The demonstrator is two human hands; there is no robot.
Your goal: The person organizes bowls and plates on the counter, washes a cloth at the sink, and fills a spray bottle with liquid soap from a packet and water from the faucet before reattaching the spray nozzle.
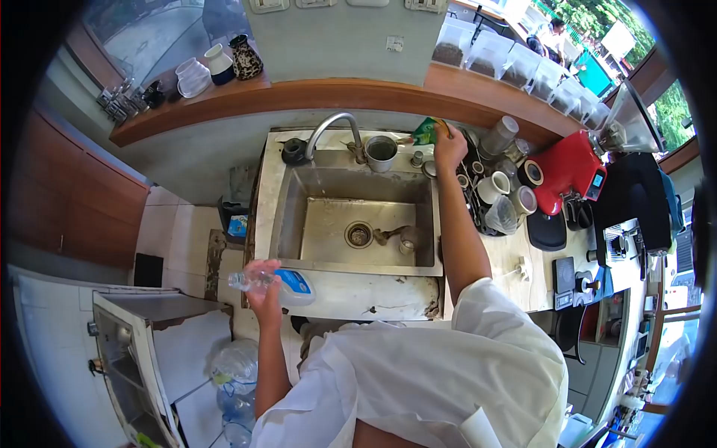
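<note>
My left hand (263, 290) is closed around the neck end of a clear plastic bottle with a blue label (296, 284). The bottle is tilted onto its side, with its open neck pointing left, in front of the sink's near edge. My right hand (449, 149) reaches over the back right corner of the sink and grips a green refill pouch (426, 133). Left of the pouch stands a metal cup (381, 152) on the back ledge. Below lies the steel sink (328, 213), holding a small cup (407, 240) and a brownish object I cannot make out.
A curved faucet (336, 118) rises behind the sink, with thin water apparently falling. To the right stand several cups, a white pitcher (493, 187) and a red coffee grinder (560, 172). A white spray head (524, 269) lies on the right counter. Large water bottles (236, 373) stand below left.
</note>
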